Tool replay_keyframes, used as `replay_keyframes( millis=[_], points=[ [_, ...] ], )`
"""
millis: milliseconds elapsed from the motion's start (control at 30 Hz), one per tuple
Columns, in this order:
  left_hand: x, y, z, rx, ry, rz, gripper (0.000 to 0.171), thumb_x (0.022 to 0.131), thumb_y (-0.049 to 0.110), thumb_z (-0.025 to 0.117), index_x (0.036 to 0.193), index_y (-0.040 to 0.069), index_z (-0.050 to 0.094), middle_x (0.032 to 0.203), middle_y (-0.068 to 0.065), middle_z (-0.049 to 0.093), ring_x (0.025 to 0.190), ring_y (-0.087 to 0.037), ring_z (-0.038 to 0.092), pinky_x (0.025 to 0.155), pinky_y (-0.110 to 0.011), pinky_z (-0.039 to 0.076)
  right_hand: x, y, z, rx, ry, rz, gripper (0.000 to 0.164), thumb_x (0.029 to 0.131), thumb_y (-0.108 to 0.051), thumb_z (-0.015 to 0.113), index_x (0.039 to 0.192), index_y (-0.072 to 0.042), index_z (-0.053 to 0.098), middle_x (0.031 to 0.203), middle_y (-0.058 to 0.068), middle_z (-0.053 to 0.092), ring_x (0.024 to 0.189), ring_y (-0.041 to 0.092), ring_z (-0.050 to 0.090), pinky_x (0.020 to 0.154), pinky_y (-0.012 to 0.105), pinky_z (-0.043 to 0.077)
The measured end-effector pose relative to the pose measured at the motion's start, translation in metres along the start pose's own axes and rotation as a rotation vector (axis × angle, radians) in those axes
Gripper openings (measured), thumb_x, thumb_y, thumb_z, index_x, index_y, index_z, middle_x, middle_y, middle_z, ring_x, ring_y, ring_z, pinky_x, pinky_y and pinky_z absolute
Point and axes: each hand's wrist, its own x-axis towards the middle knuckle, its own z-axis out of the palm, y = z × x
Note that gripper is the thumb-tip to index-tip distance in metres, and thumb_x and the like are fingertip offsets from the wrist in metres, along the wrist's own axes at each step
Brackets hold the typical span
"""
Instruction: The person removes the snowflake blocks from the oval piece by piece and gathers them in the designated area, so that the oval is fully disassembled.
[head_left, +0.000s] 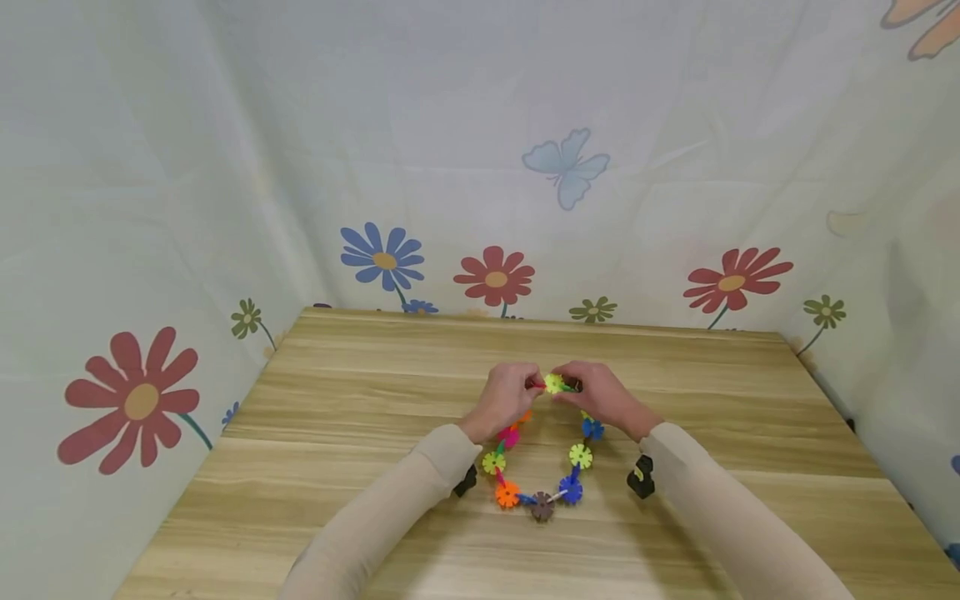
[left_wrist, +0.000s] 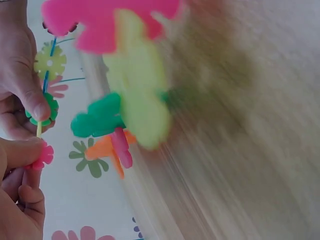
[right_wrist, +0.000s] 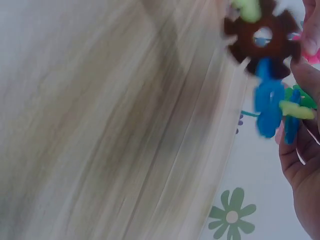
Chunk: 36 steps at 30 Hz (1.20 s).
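Note:
A chain of colourful plastic snowflake discs [head_left: 542, 506], slotted together, hangs in a loop from both hands above the table. My left hand [head_left: 510, 396] pinches a pink disc [left_wrist: 44, 155] between thumb and fingers. In my right hand [head_left: 603, 398] a green disc [left_wrist: 47, 109] is pinched, with more blue and yellow-green discs beyond it. Between the two hands sits a yellow-green disc [head_left: 553, 383], seen edge-on in the left wrist view. Lower in the loop are an orange disc [head_left: 507, 494] and a blue disc [head_left: 571, 490]. Fingers partly hide the held discs.
The wood-grain table [head_left: 337, 400] lies under the hands. Behind it hangs a pale cloth [head_left: 450, 125] printed with flowers and butterflies. Black devices [head_left: 641, 477] sit at the wrists, beside the chain.

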Motion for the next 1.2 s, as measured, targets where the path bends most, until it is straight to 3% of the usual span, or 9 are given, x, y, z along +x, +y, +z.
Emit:
replay_keyframes(
  millis=[200,400,533,733,900,1200],
  points=[
    [0.002,-0.003,-0.005,-0.074,-0.012,-0.056,0.007,0.085,0.013,0.071,0.081,0.015,0.066,0.075,0.008,0.065,0.064,-0.003,0.057,0.062,-0.019,0.047,0.000,0.000,-0.002,-0.004,-0.026,0.021,0.035,0.082,-0.016,0.075,0.113,-0.003,0.066,0.097,0.004,0.067,0.078,0.011,0.058,0.070,0.032,0.049],
    [-0.002,-0.016,-0.021,-0.153,-0.014,-0.110,0.008,0.086,0.015,0.071,0.083,0.015,0.063,0.076,0.008,0.063,0.066,-0.007,0.056,0.063,-0.022,0.048,-0.001,0.001,-0.004,-0.011,-0.019,0.028,0.037,0.082,-0.017,0.074,0.115,-0.003,0.065,0.099,0.004,0.066,0.081,0.013,0.058,0.073,0.035,0.050],
    [-0.008,-0.033,-0.033,-0.174,-0.017,-0.148,0.010,0.087,0.016,0.070,0.090,0.013,0.061,0.077,0.006,0.063,0.068,-0.009,0.057,0.063,-0.023,0.049,-0.003,0.004,-0.003,-0.023,-0.031,0.039,0.037,0.083,-0.018,0.074,0.116,-0.003,0.064,0.097,0.002,0.065,0.079,0.011,0.056,0.071,0.033,0.049],
    [-0.019,-0.063,-0.052,-0.213,-0.003,-0.264,0.011,0.089,0.012,0.067,0.096,0.012,0.059,0.080,0.002,0.064,0.067,-0.013,0.061,0.057,-0.026,0.050,-0.005,0.004,-0.004,-0.014,-0.044,0.040,0.037,0.084,-0.017,0.073,0.116,-0.003,0.064,0.093,-0.001,0.063,0.078,0.011,0.054,0.070,0.032,0.047],
    [-0.028,-0.086,-0.068,-0.221,0.031,-0.338,0.016,0.086,0.006,0.069,0.099,0.008,0.061,0.085,-0.004,0.064,0.076,-0.018,0.062,0.062,-0.029,0.052,-0.005,0.004,-0.004,-0.024,-0.054,0.048,0.037,0.084,-0.017,0.073,0.116,-0.004,0.064,0.089,-0.003,0.061,0.076,0.010,0.053,0.068,0.031,0.047],
    [-0.042,-0.126,-0.086,-0.138,-0.028,-0.360,0.026,0.082,-0.001,0.069,0.107,0.002,0.061,0.096,-0.011,0.064,0.086,-0.024,0.062,0.073,-0.036,0.052,-0.005,0.007,-0.004,-0.043,-0.053,0.037,0.035,0.083,-0.016,0.074,0.114,-0.004,0.065,0.085,-0.005,0.059,0.073,0.009,0.051,0.066,0.030,0.046]
  ],
)
